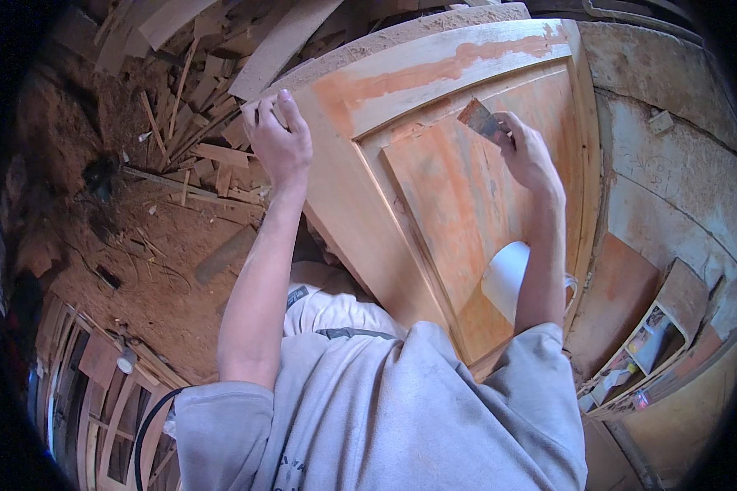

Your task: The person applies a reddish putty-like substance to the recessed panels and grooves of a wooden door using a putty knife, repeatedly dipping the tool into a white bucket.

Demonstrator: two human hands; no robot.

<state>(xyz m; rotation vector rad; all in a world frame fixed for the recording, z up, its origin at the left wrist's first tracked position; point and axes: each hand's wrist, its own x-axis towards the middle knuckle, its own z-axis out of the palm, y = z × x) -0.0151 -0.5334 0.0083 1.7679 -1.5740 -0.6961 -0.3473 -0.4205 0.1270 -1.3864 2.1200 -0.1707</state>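
Note:
A pale wooden panel door (336, 188) lies before me, with orange-brown filler smeared along its far rail and over its inset panel (458, 188). Over that inset panel, my right hand (532, 155) pinches a flat putty scraper (480, 120), its blade pointing far left and coated with orange filler. My left hand (282, 143) is at the door's far left corner, fingers loosely bent and apart, with nothing visible in them; whether it touches the wood I cannot tell. A white tub (504, 278) stands on the door, partly hidden behind my right forearm.
Offcuts and wood scraps (213, 139) lie heaped on the sawdust-covered floor (164, 245) to the left. Slatted wooden frames (115, 401) stand at lower left. Worn boards (663, 188) lie along the right, near an open wooden box (643, 352) holding small items.

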